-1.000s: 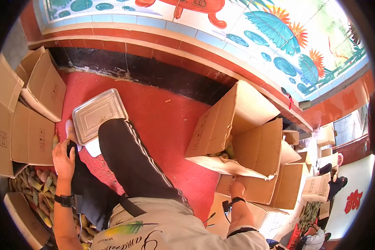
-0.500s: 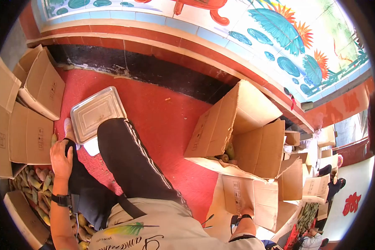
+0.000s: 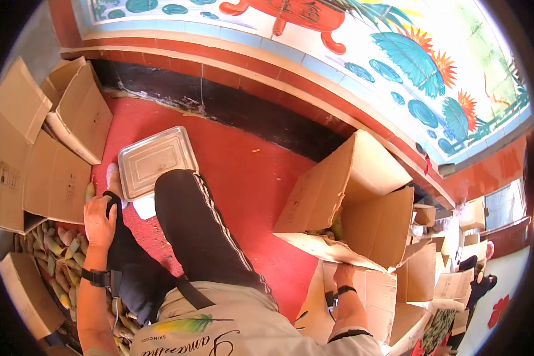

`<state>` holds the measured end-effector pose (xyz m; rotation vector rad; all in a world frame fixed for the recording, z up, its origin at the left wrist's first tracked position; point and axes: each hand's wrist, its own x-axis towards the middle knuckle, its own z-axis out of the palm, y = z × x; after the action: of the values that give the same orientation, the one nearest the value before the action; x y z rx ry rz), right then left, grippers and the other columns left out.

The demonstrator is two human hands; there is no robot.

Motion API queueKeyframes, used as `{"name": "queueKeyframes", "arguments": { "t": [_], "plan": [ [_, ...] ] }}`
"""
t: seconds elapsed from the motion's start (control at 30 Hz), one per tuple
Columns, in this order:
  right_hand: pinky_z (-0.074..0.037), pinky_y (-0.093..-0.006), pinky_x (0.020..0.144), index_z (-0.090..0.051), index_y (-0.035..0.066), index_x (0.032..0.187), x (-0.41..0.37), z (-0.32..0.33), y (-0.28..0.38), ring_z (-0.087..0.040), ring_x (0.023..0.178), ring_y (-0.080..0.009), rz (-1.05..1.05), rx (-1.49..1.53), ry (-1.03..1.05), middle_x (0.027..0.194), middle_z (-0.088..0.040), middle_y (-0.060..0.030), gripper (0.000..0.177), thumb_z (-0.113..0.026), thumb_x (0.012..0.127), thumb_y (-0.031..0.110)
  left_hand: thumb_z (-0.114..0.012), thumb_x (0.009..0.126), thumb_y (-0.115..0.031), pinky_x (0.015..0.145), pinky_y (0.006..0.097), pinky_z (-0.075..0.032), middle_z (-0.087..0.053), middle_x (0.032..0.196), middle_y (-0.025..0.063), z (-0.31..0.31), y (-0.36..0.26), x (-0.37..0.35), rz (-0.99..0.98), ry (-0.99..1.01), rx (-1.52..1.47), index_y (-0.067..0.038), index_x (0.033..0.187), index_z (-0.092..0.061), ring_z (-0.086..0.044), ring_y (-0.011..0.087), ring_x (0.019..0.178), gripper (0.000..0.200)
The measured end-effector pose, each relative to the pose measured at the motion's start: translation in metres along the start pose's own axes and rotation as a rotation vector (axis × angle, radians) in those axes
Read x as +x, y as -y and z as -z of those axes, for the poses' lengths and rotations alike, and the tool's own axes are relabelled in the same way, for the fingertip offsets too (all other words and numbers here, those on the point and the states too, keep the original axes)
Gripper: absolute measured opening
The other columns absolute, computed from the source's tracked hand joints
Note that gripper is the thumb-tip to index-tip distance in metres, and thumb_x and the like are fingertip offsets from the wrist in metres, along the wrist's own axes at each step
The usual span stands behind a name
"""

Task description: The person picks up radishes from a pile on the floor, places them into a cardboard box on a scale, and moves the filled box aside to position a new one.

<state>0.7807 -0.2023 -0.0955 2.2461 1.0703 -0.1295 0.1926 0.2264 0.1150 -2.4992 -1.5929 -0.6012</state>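
Note:
My left hand [image 3: 100, 221] rests on the black trouser cuff by my ankle, its fingers together over the cloth. A wide open cardboard box [image 3: 378, 222] stands to the right, with a few greenish items partly visible inside. At its near lower edge is my right hand [image 3: 344, 273], whose fingers are mostly hidden against the cardboard. Between my feet and the wall lies a rectangular metal tray [image 3: 158, 163] on the red floor. Many long greenish-yellow and brown vegetables [image 3: 59, 291] are piled beside my left forearm.
Open cardboard boxes [image 3: 57, 181] stand at the left. More boxes [image 3: 415, 273] line the right side, with green produce [image 3: 438, 326] near them. Part of another person in dark clothing [image 3: 480, 288] shows at the far right. A painted tiled wall [image 3: 249, 41] runs along the back.
My right hand has moved up to the near edge of the large box. My left hand stays at the trouser cuff. The whole view has shifted slightly.

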Motion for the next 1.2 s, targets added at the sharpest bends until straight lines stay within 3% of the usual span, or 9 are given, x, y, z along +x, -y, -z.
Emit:
{"name": "queueKeyframes", "arguments": {
  "t": [0.07,0.13,0.6,0.87,0.93,1.0,1.07,1.13,1.2],
  "plan": [
    [-0.024,-0.0416,0.103,-0.059,0.008,0.113,-0.013,0.021,0.007,-0.037,0.125,-0.0240,0.007,-0.078,-0.014,0.128,-0.049,-0.0104,0.038,-0.052,0.078,0.021,-0.060,0.078,-0.013,0.086,0.0417,-0.037,-0.058,0.093,0.0146,0.000,0.000,-0.001,-0.004,-0.008,0.002,0.000,0.095,-0.056,-0.052,0.0315,0.096,0.022],
    [-0.027,-0.0406,0.100,-0.061,0.008,0.109,-0.009,0.034,0.011,-0.041,0.121,-0.0245,-0.054,-0.100,0.259,0.124,-0.053,-0.0102,0.035,-0.052,0.078,0.021,-0.060,0.078,-0.013,0.086,0.0415,-0.038,-0.059,0.092,0.0145,0.000,0.000,0.000,-0.017,-0.008,0.008,0.000,0.095,-0.056,-0.052,0.0315,0.096,0.022],
    [-0.028,-0.0408,0.099,-0.064,0.008,0.101,-0.017,0.010,-0.007,-0.047,0.112,-0.0223,0.003,-0.139,0.116,0.113,-0.057,-0.0082,0.031,-0.054,0.076,0.022,-0.061,0.076,-0.014,0.087,0.0410,-0.038,-0.059,0.091,0.0153,0.004,-0.001,0.004,-0.028,0.012,-0.005,0.000,0.092,-0.058,-0.053,0.0317,0.097,0.022],
    [-0.033,-0.0354,0.096,-0.063,0.008,0.107,0.005,-0.001,0.002,-0.048,0.116,-0.0195,-0.013,-0.084,0.160,0.116,-0.059,-0.0090,0.037,-0.053,0.074,0.022,-0.063,0.075,-0.016,0.088,0.0413,-0.037,-0.059,0.091,0.0152,0.003,0.000,0.002,-0.032,-0.027,0.007,-0.001,0.091,-0.058,-0.053,0.0310,0.097,0.022],
    [-0.032,-0.0371,0.098,-0.062,0.007,0.109,0.007,0.012,0.012,-0.047,0.117,-0.0211,0.000,-0.014,0.345,0.118,-0.057,-0.0104,0.037,-0.052,0.075,0.020,-0.063,0.074,-0.015,0.088,0.0412,-0.038,-0.059,0.091,0.0154,0.002,0.001,0.001,-0.022,-0.016,-0.002,-0.001,0.091,-0.058,-0.053,0.0311,0.097,0.022],
    [-0.037,-0.0402,0.094,-0.062,0.008,0.105,0.010,-0.023,0.025,-0.051,0.111,-0.0272,0.161,0.196,-0.347,0.110,-0.060,-0.0129,0.033,-0.050,0.078,0.023,-0.063,0.074,-0.015,0.088,0.0412,-0.038,-0.060,0.091,0.0156,0.004,-0.001,0.001,-0.011,-0.012,-0.006,-0.001,0.091,-0.059,-0.053,0.0311,0.098,0.022],
    [-0.044,-0.0434,0.085,-0.061,0.008,0.100,0.012,0.049,0.057,-0.056,0.098,-0.0329,0.252,0.353,0.208,0.099,-0.062,-0.0164,0.027,-0.050,0.081,0.024,-0.063,0.074,-0.015,0.088,0.0413,-0.038,-0.060,0.091,0.0155,0.005,-0.001,0.002,-0.019,-0.011,-0.009,-0.001,0.090,-0.059,-0.053,0.0312,0.098,0.022],
    [-0.048,-0.0438,0.074,-0.060,0.007,0.090,0.019,0.089,0.095,-0.058,0.086,-0.0344,0.438,0.474,0.123,0.088,-0.061,-0.0170,0.020,-0.053,0.081,0.024,-0.063,0.074,-0.015,0.088,0.0414,-0.038,-0.060,0.091,0.0155,0.006,-0.002,0.001,-0.017,-0.014,-0.005,-0.001,0.090,-0.059,-0.053,0.0312,0.098,0.022],
    [-0.048,-0.0430,0.074,-0.060,0.006,0.086,0.026,0.115,0.134,-0.058,0.082,-0.0334,0.651,0.635,-0.188,0.083,-0.059,-0.0159,0.015,-0.054,0.080,0.019,-0.063,0.074,-0.015,0.088,0.0414,-0.038,-0.060,0.090,0.0155,0.007,-0.002,0.001,-0.014,-0.019,0.004,-0.001,0.090,-0.059,-0.053,0.0312,0.098,0.022]
  ]
}}
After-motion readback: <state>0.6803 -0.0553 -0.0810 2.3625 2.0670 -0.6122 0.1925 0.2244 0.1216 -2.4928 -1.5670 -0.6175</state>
